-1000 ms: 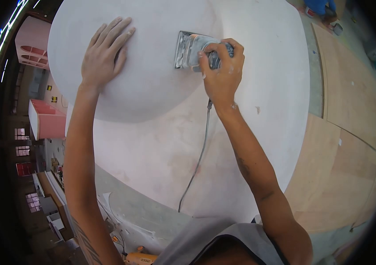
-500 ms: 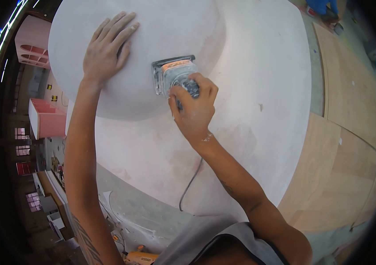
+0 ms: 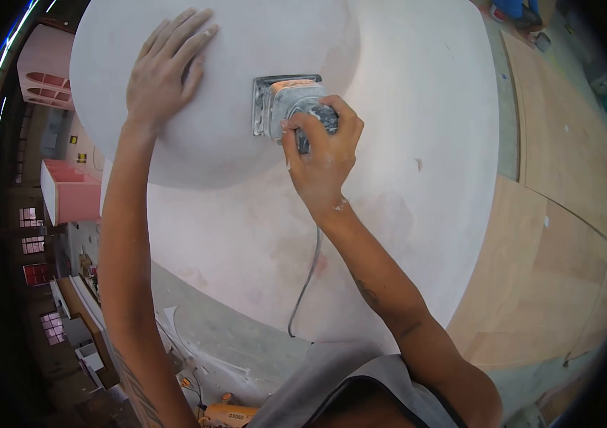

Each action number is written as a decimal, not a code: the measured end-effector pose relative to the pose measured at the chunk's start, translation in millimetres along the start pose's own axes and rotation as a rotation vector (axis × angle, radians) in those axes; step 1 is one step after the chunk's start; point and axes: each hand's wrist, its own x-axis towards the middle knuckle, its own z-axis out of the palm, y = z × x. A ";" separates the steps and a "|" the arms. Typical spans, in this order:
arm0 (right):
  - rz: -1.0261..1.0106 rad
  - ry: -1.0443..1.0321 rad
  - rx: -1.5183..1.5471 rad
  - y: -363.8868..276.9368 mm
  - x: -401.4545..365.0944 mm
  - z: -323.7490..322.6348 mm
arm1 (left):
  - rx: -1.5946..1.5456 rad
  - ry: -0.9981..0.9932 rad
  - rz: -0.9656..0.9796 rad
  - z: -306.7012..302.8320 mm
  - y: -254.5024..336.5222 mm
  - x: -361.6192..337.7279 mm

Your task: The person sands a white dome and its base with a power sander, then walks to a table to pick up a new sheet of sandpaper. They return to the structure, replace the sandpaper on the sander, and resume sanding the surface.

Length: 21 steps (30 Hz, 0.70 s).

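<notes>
My right hand (image 3: 325,153) is wrapped round the dark, dusty knob of an orange and grey power sander (image 3: 285,107). The sander's square pad lies against the lower right part of a large, rounded white form (image 3: 232,135). A grey cord (image 3: 305,285) hangs from behind my right wrist over the broad white surface (image 3: 417,235) below. On the upper left of the rounded form, my left hand (image 3: 168,71) lies flat with its fingers spread, holding nothing.
Wooden boards (image 3: 524,278) lie at the right. Pink cabinets (image 3: 71,192) stand at the left. An orange tool or tank (image 3: 228,415) is at the bottom, near a grey cloth garment. A person in blue (image 3: 510,8) is partly visible at the top right.
The sander and my right hand have moved a little to the right and up across the form. My left hand appears slightly further left and up, still flat. The cord hangs straighter.
</notes>
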 end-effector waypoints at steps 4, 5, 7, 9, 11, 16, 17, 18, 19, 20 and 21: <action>-0.102 -0.040 -0.077 -10.7 -26.7 1.4 | -0.007 0.011 0.005 -0.1 -0.9 2.2; -0.101 -0.062 -0.061 -10.8 -37.1 3.5 | -0.003 0.003 -0.001 -0.6 -1.0 2.8; -0.094 -0.072 -0.053 -10.2 -41.0 5.4 | -0.001 -0.002 0.002 0.3 -3.6 4.7; -0.069 -0.044 -0.053 -2.5 -36.1 5.6 | -0.004 0.016 0.004 1.0 -4.9 4.7; -0.049 -0.025 -0.049 6.2 -27.0 2.2 | -0.009 0.021 0.009 0.8 -4.2 3.3; 0.041 0.016 -0.011 27.0 12.1 -6.4 | -0.004 0.024 0.006 1.0 -0.8 0.2; 0.074 0.006 -0.018 30.2 20.6 -11.0 | 0.000 0.021 0.003 0.0 1.9 1.6; 0.072 0.007 -0.020 36.7 27.8 -13.3 | 0.003 0.017 0.002 -0.6 3.8 2.4; 0.091 0.015 -0.030 44.4 35.7 -14.2 | 0.003 0.018 0.002 -0.3 4.3 2.7; 0.110 0.023 -0.039 51.1 43.8 -14.5 | 0.007 0.019 0.004 0.1 4.0 2.9; 0.140 0.024 -0.018 54.3 52.8 -15.4 | 0.010 0.020 0.005 0.6 3.3 3.1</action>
